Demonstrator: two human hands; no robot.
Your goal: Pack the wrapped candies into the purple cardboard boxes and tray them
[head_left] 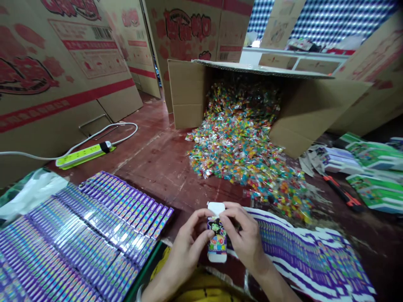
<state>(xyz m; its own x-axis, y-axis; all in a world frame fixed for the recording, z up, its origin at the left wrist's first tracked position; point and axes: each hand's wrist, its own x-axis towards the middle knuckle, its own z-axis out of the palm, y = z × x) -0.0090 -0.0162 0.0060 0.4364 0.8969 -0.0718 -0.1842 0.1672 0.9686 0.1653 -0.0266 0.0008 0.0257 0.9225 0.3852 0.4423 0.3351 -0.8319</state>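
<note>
Both my hands hold a small purple printed carton (pixel 217 239) upright near the bottom middle of the view. My left hand (pixel 185 247) grips its left side with thumb and fingers. My right hand (pixel 244 239) pinches its white top flap from the right. To the left lie rows of assembled purple cartons (pixel 94 235) packed side by side. To the right a long fanned stack of flat purple carton blanks (pixel 302 256) lies on the red floor.
A big cardboard box (pixel 302 105) lies on its side ahead, spilling a heap of colourful wrapped sweets (pixel 242 147). A green power strip (pixel 83 154) with white cable lies at left. Green packs (pixel 371 176) and an orange-handled cutter (pixel 341 193) are at right. Tall printed cardboard boxes (pixel 63 63) stand around.
</note>
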